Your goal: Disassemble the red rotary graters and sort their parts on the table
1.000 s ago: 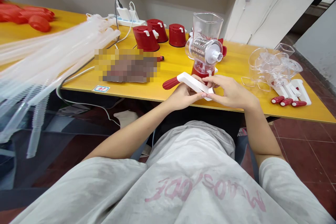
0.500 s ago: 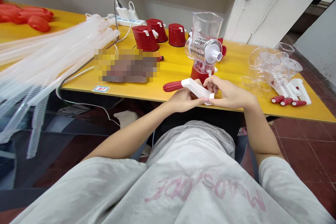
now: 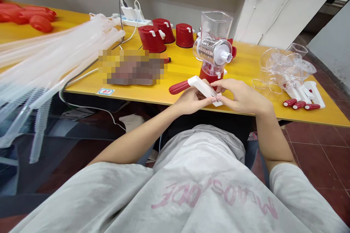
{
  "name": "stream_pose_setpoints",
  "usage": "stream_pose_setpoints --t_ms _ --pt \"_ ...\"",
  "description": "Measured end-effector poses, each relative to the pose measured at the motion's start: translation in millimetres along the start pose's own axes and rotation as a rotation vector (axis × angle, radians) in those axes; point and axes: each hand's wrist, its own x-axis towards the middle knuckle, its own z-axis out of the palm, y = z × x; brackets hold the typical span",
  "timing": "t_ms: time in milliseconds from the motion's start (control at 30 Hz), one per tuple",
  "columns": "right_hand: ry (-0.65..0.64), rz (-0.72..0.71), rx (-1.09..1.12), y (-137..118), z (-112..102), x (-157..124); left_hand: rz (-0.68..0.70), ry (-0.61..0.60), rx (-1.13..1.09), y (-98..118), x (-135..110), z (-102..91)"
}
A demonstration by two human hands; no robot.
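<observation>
A white crank arm with a red handle point(image 3: 198, 85) lies across both my hands at the table's near edge. My left hand point(image 3: 191, 101) cradles it from below, fingers curled around its middle. My right hand point(image 3: 240, 96) pinches its right end with thumb and forefinger. Just behind them stands a rotary grater point(image 3: 214, 56) with a red base, a clear hopper on top and a metal drum with a white hub facing me.
Three red bases point(image 3: 165, 34) stand behind on the yellow table point(image 3: 177, 69). Clear housings point(image 3: 286, 67) and spare cranks point(image 3: 303, 102) lie at right. Translucent ribbed tubes point(image 3: 51, 58) stretch across the left. A power strip point(image 3: 132, 16) sits at the back.
The crank has shifted slightly in my hands, tipping a little, and my right fingers have re-gripped its end. Everything else stays put.
</observation>
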Motion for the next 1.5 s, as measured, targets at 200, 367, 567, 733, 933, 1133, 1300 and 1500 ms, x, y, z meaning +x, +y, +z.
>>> stream_pose_setpoints --t_ms 200,367,567,733,933,1133,1300,1500 --pt "-0.069 0.001 0.065 9 -3 0 0.032 0.019 -0.030 -6 2 -0.8" --pt "-0.075 -0.028 0.078 10 -4 1 0.084 -0.002 -0.061 -7 3 -3.5" --pt "-0.079 0.015 0.011 5 -1 4 0.072 0.015 -0.073 -9 5 -4.2" --pt "-0.076 0.015 -0.055 0 1 6 0.105 0.039 -0.118 -12 7 -4.9" --pt "-0.019 -0.013 0.003 7 0 2 0.094 0.012 -0.135 -11 9 -5.1" --pt "-0.023 0.006 0.104 12 -3 4 0.039 0.005 -0.086 -8 4 -4.0" --pt "-0.034 0.010 0.126 11 -4 6 0.021 -0.007 -0.005 -4 1 -4.4" --pt "-0.027 -0.026 0.076 12 -3 5 0.018 -0.001 -0.005 2 3 -3.7"
